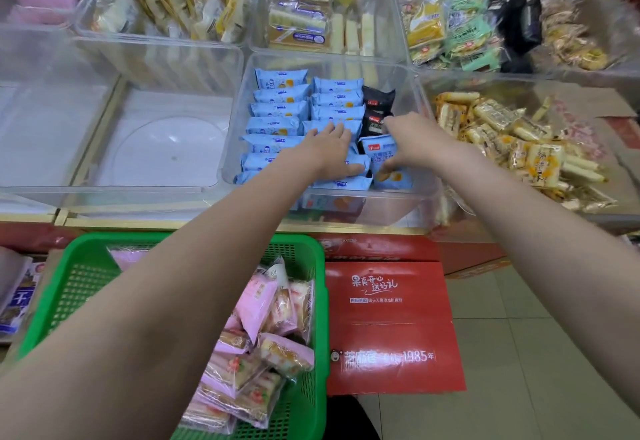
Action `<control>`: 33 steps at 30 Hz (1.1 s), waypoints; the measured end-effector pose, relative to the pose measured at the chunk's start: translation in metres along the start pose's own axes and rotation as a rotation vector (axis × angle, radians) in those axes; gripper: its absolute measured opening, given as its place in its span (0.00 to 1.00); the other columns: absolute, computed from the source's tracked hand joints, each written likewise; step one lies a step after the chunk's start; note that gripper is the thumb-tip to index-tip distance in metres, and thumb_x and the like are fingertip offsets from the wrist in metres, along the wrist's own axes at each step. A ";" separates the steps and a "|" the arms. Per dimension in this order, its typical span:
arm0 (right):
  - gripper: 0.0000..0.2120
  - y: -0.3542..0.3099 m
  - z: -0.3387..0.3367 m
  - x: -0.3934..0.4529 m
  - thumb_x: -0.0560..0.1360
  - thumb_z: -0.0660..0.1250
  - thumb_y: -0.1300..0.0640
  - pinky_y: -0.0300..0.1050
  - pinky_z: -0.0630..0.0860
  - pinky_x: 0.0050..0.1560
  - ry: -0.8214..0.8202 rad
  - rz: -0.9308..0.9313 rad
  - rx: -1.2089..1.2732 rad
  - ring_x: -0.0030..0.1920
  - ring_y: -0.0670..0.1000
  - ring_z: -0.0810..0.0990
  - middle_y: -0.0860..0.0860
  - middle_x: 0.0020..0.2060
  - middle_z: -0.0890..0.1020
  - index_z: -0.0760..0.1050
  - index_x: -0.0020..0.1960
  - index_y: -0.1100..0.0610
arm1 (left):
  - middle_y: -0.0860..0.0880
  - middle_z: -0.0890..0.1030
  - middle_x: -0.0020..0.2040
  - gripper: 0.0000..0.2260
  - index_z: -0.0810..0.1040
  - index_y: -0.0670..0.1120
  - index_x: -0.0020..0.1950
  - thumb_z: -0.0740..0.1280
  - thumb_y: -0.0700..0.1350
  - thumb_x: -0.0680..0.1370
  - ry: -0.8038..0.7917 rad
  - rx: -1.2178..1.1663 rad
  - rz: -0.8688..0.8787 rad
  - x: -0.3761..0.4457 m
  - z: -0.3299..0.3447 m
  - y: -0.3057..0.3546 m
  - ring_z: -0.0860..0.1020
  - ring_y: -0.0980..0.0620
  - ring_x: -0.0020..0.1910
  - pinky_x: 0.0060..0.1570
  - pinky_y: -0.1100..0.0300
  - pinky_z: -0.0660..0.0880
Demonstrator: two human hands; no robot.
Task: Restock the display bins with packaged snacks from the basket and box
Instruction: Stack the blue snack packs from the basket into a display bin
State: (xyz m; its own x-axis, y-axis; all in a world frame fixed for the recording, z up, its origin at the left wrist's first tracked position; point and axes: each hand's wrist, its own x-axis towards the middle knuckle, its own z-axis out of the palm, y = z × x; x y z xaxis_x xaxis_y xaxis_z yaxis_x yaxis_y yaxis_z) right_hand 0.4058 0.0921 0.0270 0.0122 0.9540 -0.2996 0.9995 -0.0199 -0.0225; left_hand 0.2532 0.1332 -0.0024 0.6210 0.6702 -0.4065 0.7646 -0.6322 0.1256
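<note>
- Head view, progress: I judge the blue-packet bin [420, 162] close to full. Its left and middle rows are packed edge to edge, and only the right-hand row, where I am working, has room.
- My left hand [330, 149] lies flat with straight fingers, pressing on the middle row of blue packets [277, 110] to keep them in line; it grasps nothing.
- My right hand [410, 143] is curled round one blue packet [389, 166], standing it on end at the front of the right row, just in front of the black packets [377, 110].
- What is left: the clear bin to the left [225, 69] holds nothing that I can see, and the green basket [320, 301] below the bench edge holds a heap of pink-wrapped snacks [256, 342] not yet shelved.
- Counts: about eight blue packets in the left row, four showing in the middle row above my hand with more under it, and two black packets. The pink snacks overlap too much to count; roughly a dozen.
- The red box [391, 329] lies flat beside the basket; I cannot tell what is inside.
</note>
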 end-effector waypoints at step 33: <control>0.20 -0.009 0.060 0.051 0.73 0.66 0.61 0.62 0.53 0.70 0.131 0.069 -0.458 0.64 0.59 0.65 0.58 0.61 0.67 0.64 0.63 0.60 | 0.44 0.46 0.77 0.35 0.46 0.41 0.77 0.54 0.60 0.79 -0.026 0.036 0.054 0.002 0.000 -0.005 0.46 0.48 0.76 0.73 0.48 0.48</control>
State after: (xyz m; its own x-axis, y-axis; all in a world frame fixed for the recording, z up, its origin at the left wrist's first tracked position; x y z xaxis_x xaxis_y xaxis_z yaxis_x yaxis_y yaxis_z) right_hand 0.3959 0.1231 -0.0450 0.0530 0.9853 -0.1622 0.9052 0.0211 0.4245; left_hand 0.2504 0.1377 -0.0043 0.6565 0.6246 -0.4231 0.7227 -0.6815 0.1154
